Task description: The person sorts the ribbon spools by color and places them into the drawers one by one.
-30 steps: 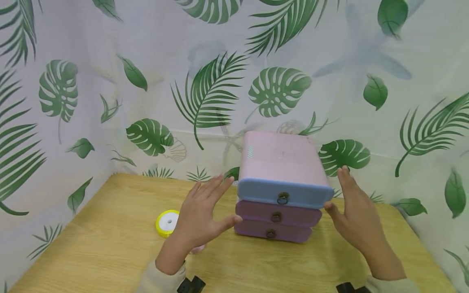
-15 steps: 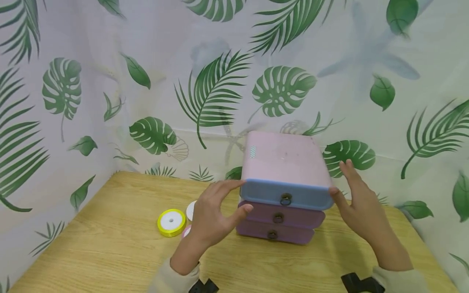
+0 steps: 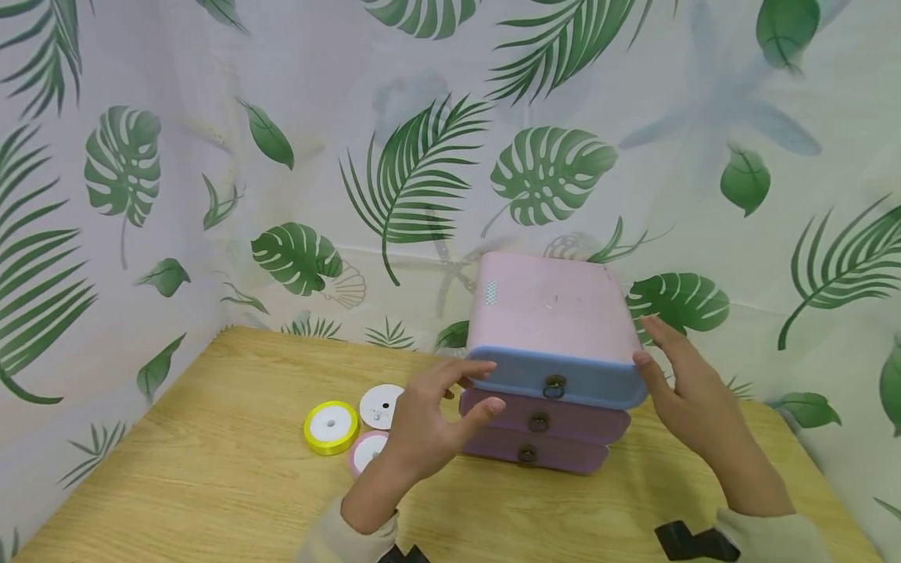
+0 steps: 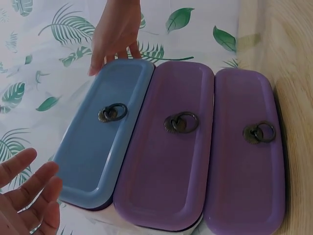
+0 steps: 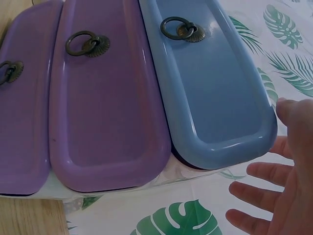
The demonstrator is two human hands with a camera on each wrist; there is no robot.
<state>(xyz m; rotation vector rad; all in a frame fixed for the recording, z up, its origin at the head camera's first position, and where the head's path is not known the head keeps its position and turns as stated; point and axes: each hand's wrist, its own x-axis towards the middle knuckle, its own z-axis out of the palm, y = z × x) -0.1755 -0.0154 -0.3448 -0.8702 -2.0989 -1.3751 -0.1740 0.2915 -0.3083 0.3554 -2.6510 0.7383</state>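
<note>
A small drawer cabinet (image 3: pixel 556 305) with a pink top stands on the wooden table. Its top drawer (image 3: pixel 514 375) has a light blue front, and the two lower drawers (image 3: pixel 507 408) are purple; each carries a bronze ring pull (image 3: pixel 554 386). My left hand (image 3: pixel 432 422) is at the blue drawer's left end, fingers loosely bent and thumb apart, gripping nothing. At the opposite end is my right hand (image 3: pixel 693 403), its fingers extended along the cabinet's right side. In the right wrist view, the right thumb (image 5: pixel 288 110) is at the blue drawer's corner; whether it touches is unclear.
Left of the cabinet lie three ribbon spools: a yellow one (image 3: pixel 331 427), a white one (image 3: pixel 378 405) and a pink one (image 3: pixel 366 450) partly behind my left wrist. A leaf-patterned cloth (image 3: pixel 281 117) hangs behind the table (image 3: pixel 211 453).
My left hand has moved right to the cabinet's left front, uncovering the white and pink spools. My right hand has come closer to the cabinet's right side. The drawers look the same.
</note>
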